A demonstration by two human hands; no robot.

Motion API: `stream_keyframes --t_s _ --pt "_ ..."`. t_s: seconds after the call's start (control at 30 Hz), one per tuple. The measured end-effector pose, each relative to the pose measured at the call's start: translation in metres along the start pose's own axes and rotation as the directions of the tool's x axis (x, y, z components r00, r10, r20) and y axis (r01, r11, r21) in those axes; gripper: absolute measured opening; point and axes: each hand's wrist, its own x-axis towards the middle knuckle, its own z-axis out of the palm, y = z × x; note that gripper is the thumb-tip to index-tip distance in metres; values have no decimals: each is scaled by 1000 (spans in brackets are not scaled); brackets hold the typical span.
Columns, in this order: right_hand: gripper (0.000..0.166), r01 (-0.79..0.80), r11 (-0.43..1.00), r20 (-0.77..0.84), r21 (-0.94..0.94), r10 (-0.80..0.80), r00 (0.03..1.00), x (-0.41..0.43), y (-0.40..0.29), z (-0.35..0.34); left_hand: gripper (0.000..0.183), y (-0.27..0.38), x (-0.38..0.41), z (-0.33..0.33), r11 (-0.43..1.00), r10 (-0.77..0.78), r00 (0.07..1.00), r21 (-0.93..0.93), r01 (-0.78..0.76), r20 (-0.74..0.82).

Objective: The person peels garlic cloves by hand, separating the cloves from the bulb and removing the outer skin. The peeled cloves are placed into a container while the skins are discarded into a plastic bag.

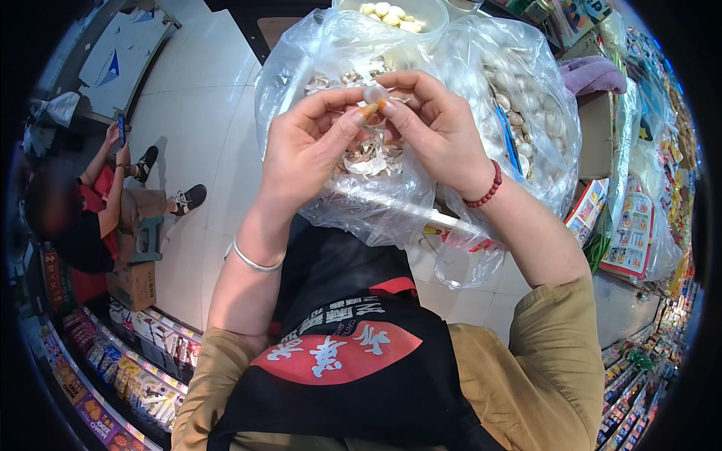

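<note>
Between both sets of fingertips is a pale garlic clove, partly covered by the fingers. My left hand pinches it from the left, and my right hand pinches it from the right. Both thumbnails look stained orange. Loose papery garlic skins lie beneath my hands in a clear plastic bag. To the right, a second clear plastic bag holds many unpeeled garlic bulbs, with a thin blue tool lying over them. Beyond the skins, a translucent plastic bowl contains peeled garlic cloves.
A purple cloth hangs over a cardboard box at the right. On the left, a person sits on a plastic stool, holding a phone. Snack shelves stand at lower left.
</note>
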Motion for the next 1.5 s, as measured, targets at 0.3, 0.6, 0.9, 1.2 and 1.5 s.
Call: stream_keyframes --t_s 0.3,0.6,0.9,1.2,1.5 --pt "17 294 873 -24 -389 -329 944 4 5 2 28 3 -2 7 998 -57 994 -9 57 -90" --pt "21 88 947 -36 -309 -105 994 2 4 3 41 -3 -2 8 775 296 952 564 -286 76" --pt "18 202 920 35 -335 -202 979 0 -3 1 46 -3 -5 13 733 298 948 611 -300 107" --pt "24 411 652 305 -637 -276 911 2 -13 -9 47 1 -6 12 687 284 935 635 -353 212" --pt "19 304 826 309 -475 -167 936 -1 -16 -9 43 3 -7 7 732 290 931 576 -365 221"
